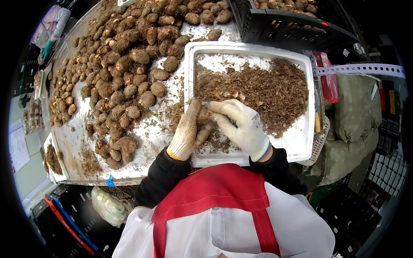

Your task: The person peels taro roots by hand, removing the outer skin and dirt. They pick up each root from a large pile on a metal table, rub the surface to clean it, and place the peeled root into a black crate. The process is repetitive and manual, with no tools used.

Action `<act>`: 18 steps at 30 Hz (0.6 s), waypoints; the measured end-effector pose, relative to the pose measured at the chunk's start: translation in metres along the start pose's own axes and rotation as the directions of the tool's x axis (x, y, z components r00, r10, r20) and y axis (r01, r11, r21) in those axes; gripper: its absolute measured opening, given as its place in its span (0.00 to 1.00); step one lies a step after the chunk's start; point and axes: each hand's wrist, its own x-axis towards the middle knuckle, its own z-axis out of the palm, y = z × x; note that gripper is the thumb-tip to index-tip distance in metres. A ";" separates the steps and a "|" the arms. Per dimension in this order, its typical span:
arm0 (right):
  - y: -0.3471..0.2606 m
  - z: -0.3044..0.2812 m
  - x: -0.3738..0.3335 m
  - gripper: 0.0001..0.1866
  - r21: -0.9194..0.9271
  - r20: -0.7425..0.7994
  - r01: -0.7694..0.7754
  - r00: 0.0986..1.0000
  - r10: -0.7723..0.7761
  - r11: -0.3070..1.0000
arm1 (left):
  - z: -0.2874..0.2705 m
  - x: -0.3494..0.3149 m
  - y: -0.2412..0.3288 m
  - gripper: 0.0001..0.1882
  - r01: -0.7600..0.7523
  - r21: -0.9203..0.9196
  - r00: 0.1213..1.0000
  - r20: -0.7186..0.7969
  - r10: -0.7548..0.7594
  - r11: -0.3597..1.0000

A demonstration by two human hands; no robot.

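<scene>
Above the near left part of a white foam tray (pixel 306 107), my two gloved hands come together. My left hand (pixel 185 133), in a soiled white glove, is closed round a brown taro corm (pixel 204 116), mostly hidden by the fingers. My right hand (pixel 241 125), in a cleaner white glove, bends its fingers in against the same corm. Something small and blue shows at its fingertips; I cannot tell what it is. Brown fibrous peelings (pixel 275 92) cover much of the tray's bottom, with a few pale scraps among them.
A big heap of hairy brown taros (pixel 124 64) spreads over the white table at left. Behind the tray stands a black plastic crate (pixel 297 28) with more taros. Full sacks (pixel 355 112) are at right. A small white tray (pixel 60 155) of peelings sits at the left edge.
</scene>
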 end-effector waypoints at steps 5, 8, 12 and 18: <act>-0.003 -0.003 0.001 0.15 -0.124 0.077 0.052 0.996 -0.043 0.991 | -0.008 0.005 -0.008 0.35 0.166 -0.176 0.985 0.081 -0.154 0.970; 0.000 -0.002 0.001 0.17 -0.232 0.110 0.133 0.988 -0.110 0.964 | -0.012 0.009 -0.013 0.37 0.310 -0.376 0.949 0.183 -0.258 0.873; 0.003 -0.004 0.004 0.15 -0.294 0.168 0.207 0.972 -0.163 0.933 | -0.027 0.012 -0.023 0.38 0.421 -0.449 0.897 0.337 -0.287 0.788; 0.043 -0.027 0.013 0.09 -0.267 -0.048 0.076 0.995 -0.092 0.961 | -0.006 0.002 -0.011 0.37 0.342 -0.328 0.869 0.466 -0.164 0.880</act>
